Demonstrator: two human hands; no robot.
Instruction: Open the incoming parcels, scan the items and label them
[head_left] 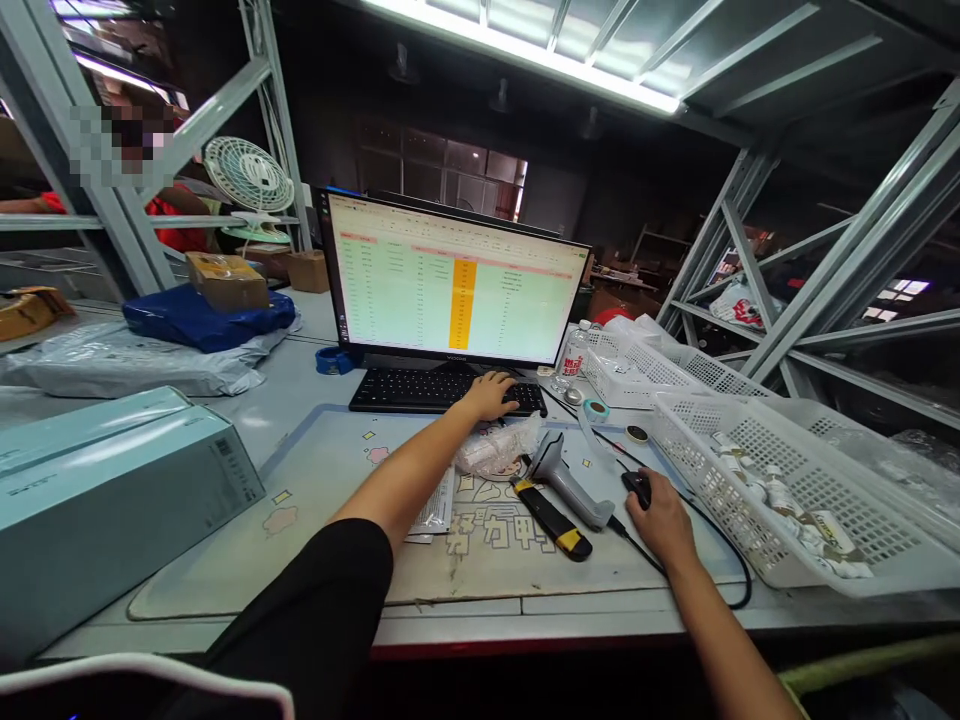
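Note:
My left hand (491, 395) lies over the right part of a black keyboard (409, 388), its fingers spread on the keys. Under my right hand (663, 515) is a black computer mouse (636, 488), with my fingers wrapped round it. Behind the keyboard stands a monitor (427, 290) showing a spreadsheet with one orange column. Between my forearms lie a grey barcode scanner (568, 483), a black and yellow utility knife (551, 518) and a bubble-wrapped packet (499, 445). Part of the packet and some printed sheets (435, 508) are hidden by my left arm.
White plastic baskets (757, 540) stand on the right, the nearest holding small bottles. A light blue box (127, 500), wrapped parcels (150, 360) and a fan (249, 175) are on the left. A drink bottle (574, 355) stands beside the monitor. A person in red is behind the shelf frame.

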